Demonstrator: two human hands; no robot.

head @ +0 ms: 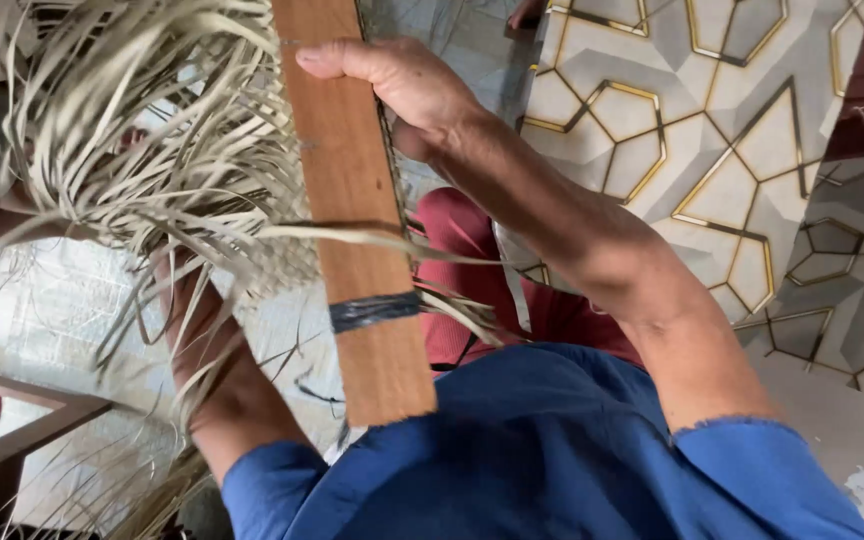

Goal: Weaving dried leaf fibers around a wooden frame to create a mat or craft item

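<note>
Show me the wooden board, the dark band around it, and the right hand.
wooden board [347, 180], head view, bare middle of its face
dark band [374, 311], head view, centre of the wrap
right hand [407, 85], head view, back of the hand

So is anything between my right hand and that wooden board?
Nothing visible: the right hand already grips the wooden board near its top edge. The left hand is largely hidden behind the pale dried leaf strips.
</note>
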